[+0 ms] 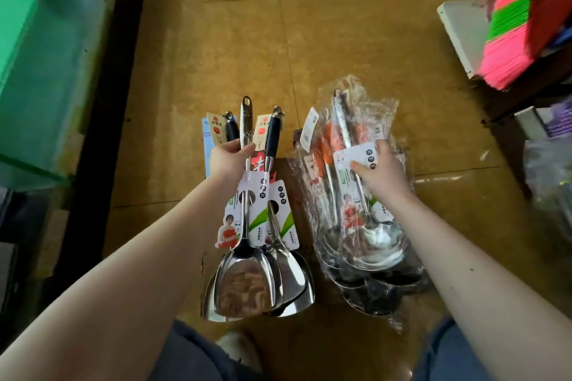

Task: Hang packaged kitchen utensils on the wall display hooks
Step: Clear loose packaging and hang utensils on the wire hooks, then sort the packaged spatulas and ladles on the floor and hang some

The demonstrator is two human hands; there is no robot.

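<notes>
- Two bare hands are at work in the head view, each grasping packaged utensils above the floor (pixel 309 40).
- The left hand (pixel 230 158) is clenched round the handles of several spatulas (pixel 244 284). It holds them as a fan with the blades toward the person.
- The spatulas have flat, flared blades of mirror-bright steel. One handle is plain steel with a slotted hole at its end. Two others have black grips capped with metal loops. Printed white labels wrap their necks.
- The right hand (pixel 382 172) pinches a glossy white card (pixel 356 158), with the thumb on its face and the fingers curled over its upper edge.
- The card belongs to the topmost of the ladles (pixel 368 281). These have round, deep steel bowls and lie nested in a heap just right of the spatulas.
- A crinkled clear bag (pixel 390 120) lies around the ladles on the floor. Whether the top one is inside it, I cannot tell.
- Orange handles show through the plastic.
- The floor is glossy brown, crossed by thin seams.
- A blurred green sheet (pixel 40 56) stands at the left.
- A ribbed pink-and-green stack (pixel 520 31) sits at the right.
</notes>
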